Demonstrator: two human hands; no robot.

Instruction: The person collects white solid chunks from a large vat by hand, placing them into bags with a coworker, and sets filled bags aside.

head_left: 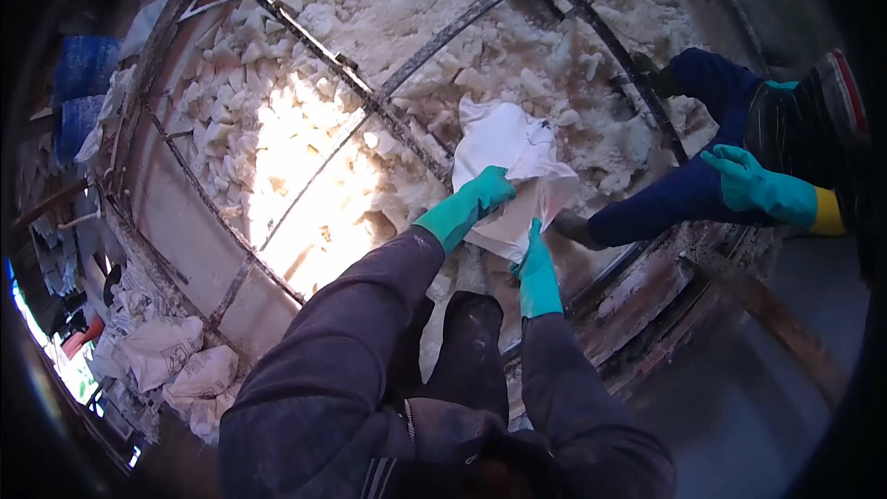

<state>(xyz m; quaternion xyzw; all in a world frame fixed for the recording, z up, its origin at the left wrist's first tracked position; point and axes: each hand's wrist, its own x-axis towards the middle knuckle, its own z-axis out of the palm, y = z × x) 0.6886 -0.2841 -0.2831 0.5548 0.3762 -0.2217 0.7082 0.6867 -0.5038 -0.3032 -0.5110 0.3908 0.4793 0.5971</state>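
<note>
The person's left hand (492,188) pinches one edge of a white sack (506,137); the right hand (535,263) pinches another. The sack extends between and just beyond them. Farther ahead lie pale lumps (416,14) and metal bars (457,34); a co-worker's gloved hand (750,185) is to the right.

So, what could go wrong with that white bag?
The crumpled white bag might snag on the dark, crusted metal frame close by. The co-worker's dark blue trouser leg is near too, so they could bump. And the limp bag could slip from the green-gloved left hand that grips its edge.
</note>
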